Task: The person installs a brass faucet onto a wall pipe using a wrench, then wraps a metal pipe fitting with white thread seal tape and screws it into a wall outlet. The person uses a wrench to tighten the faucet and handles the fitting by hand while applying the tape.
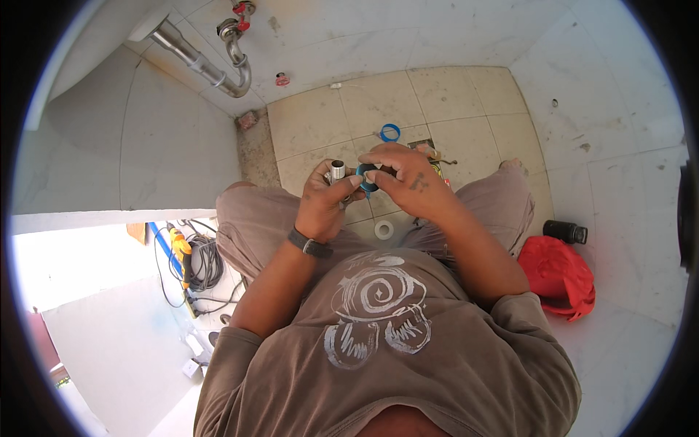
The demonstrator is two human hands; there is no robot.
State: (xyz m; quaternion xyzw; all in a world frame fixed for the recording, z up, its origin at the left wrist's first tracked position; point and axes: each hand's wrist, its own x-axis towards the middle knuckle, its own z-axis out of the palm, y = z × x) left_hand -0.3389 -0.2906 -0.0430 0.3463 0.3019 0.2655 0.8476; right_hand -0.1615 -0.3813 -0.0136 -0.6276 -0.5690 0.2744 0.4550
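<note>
Past the shirt (466,335) and white ring (376,230), the left hand (320,204) clasps a tube (337,172), the right hand (409,177) pinching a half-hidden piece (362,170).

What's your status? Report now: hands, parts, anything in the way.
Left hand holding silver metal tube. Right hand gripping blue-and-dark round piece beside it. Blue ring on floor beyond, white roll between legs; neither appears in the way.

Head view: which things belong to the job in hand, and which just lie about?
Likely in the job:
metal fitting, in the left hand
blue piece, in the right hand

Seemingly lying about, though some may serve:
blue ring
white roll
yellow tool
coiled cable
black bottle
red bag
</note>
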